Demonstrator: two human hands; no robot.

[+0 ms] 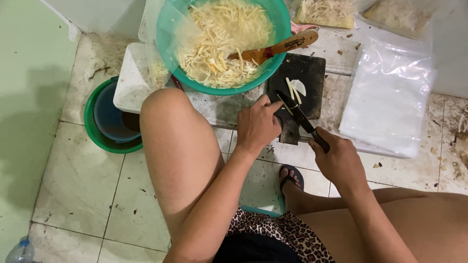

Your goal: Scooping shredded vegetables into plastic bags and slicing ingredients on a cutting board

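My right hand [337, 160] grips the black handle of a knife [298, 116], its blade angled up-left over a black cutting board [306, 73] on the floor. My left hand [257, 124] rests at the board's near edge with its fingertips by the blade; whether it holds anything I cannot tell. A pale slice and a few cut strips [295, 89] lie on the board. Just behind it stands a green bowl [165, 34] full of pale shredded strips, with a wooden-handled tool [285, 46] resting in it.
A green bucket with a blue one inside [105, 122] stands at the left beside a white container [131, 80]. Clear plastic bags [390, 92] lie at the right, bags of shreds [326, 12] behind. My knee [170, 126] and sandalled foot [291, 178] are close.
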